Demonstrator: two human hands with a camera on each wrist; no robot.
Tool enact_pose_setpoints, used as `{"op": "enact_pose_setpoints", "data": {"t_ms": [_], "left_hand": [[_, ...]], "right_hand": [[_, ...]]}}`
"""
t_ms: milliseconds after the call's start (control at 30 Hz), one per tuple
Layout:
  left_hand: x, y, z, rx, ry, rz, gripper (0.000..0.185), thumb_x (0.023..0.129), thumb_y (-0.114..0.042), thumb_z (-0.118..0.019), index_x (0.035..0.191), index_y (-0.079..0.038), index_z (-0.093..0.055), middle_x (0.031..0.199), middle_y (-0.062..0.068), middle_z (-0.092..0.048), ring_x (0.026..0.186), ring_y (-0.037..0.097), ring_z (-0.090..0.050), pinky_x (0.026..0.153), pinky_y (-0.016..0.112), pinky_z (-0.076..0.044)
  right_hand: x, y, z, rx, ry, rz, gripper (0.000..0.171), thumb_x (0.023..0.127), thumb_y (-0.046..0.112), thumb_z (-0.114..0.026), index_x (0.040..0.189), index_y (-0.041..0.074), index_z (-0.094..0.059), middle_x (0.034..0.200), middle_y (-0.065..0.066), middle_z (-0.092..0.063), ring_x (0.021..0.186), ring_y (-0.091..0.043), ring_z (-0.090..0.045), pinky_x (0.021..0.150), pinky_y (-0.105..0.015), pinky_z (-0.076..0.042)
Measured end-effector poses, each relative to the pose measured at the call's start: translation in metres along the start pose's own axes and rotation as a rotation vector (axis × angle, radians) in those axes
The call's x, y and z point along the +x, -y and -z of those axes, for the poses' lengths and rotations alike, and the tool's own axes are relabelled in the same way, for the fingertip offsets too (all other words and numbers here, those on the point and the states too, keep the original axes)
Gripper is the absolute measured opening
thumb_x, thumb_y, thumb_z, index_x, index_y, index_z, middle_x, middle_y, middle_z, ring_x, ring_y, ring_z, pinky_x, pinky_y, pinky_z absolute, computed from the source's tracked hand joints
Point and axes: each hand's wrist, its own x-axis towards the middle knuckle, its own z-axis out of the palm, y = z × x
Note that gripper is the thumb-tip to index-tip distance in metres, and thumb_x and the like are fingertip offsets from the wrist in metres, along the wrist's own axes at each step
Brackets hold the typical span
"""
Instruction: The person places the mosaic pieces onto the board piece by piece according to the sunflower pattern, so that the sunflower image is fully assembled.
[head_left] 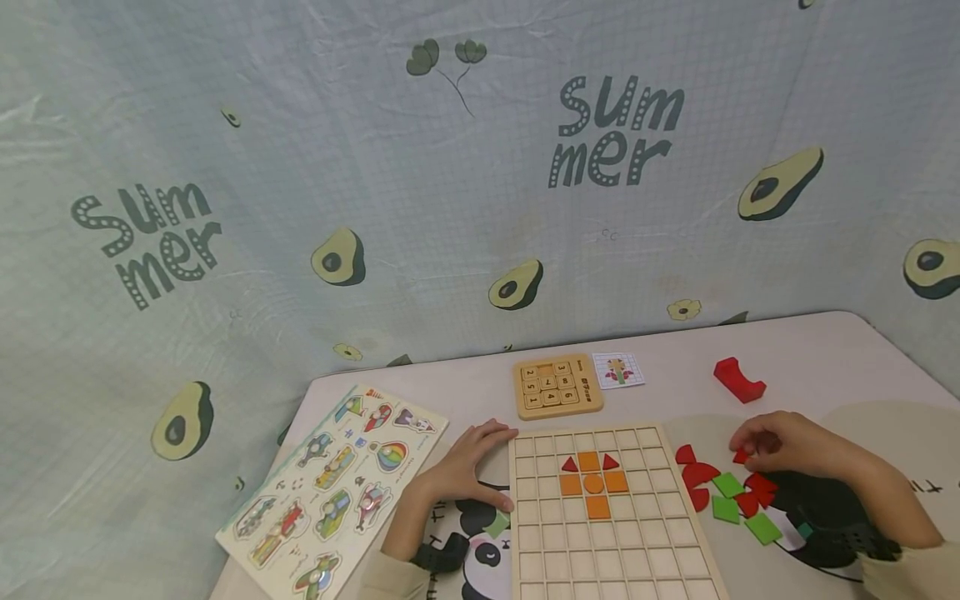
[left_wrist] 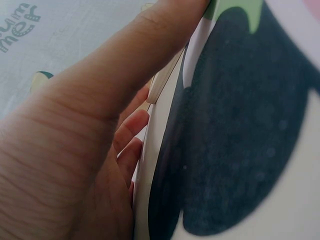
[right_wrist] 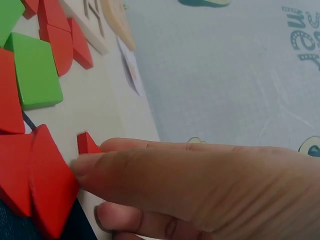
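Observation:
My left hand [head_left: 471, 467] lies at the left edge of a wooden grid board [head_left: 547, 537], thumb and fingers spread along its side. On the board, orange squares [head_left: 589, 461] surround an orange round piece [head_left: 593, 483], with two red triangles [head_left: 611, 460] at the upper corners. To the right of the board, my right hand [head_left: 795, 446] pinches a small red block [right_wrist: 86, 143] between thumb and fingers; much of the block is hidden by the thumb. Below that hand lie red quarter-round pieces [head_left: 701, 474] and green squares [head_left: 763, 528].
Behind the board are a wooden number puzzle [head_left: 558, 386] and a small pattern card [head_left: 618, 371]. A red arched block [head_left: 739, 381] sits at the back right. On the left lies a picture puzzle board [head_left: 337, 492]. A printed curtain [head_left: 450, 208] hangs behind the table.

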Motion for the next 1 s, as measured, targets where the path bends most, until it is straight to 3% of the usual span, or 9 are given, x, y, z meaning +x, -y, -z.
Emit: {"op": "enact_pose_setpoints", "data": {"t_ms": [233,700,1000], "left_hand": [[0.0007,-0.0002,0.0001,0.006,-0.001,-0.004,0.095,0.061,-0.042,-0.084,0.142,-0.028,-0.037,0.149,0.0,-0.029,0.141,0.025,-0.018,0.112,0.055,-0.021],[0.0002,0.0001,-0.0003,0.004,-0.003,-0.002,0.094,0.061,-0.042,-0.084,0.142,-0.028,-0.037,0.149,0.0,-0.029,0.142,0.025,-0.018,0.112,0.055,-0.021],[-0.0001,-0.0003,-0.0003,0.004,-0.003,0.001,0.094,0.061,-0.042,-0.084,0.141,-0.028,-0.037,0.149,0.0,-0.029,0.141,0.025,-0.018,0.112,0.055,-0.021]], "right_hand": [[-0.0003,0.0002,-0.0014,0.004,-0.039,0.058,0.021,0.074,0.007,-0.075,0.093,0.008,-0.065,0.085,0.003,-0.062,0.066,-0.002,-0.049,0.059,-0.017,-0.05],[0.0028,0.0025,-0.0038,-0.023,-0.06,0.047,0.02,0.074,0.009,-0.076,0.091,0.007,-0.065,0.08,0.008,-0.062,0.063,0.001,-0.048,0.056,-0.017,-0.05],[0.0084,0.0081,-0.0074,-0.043,-0.121,0.163,0.02,0.073,0.008,-0.077,0.089,0.012,-0.065,0.081,0.006,-0.061,0.065,0.0,-0.048,0.055,-0.017,-0.048]]}}
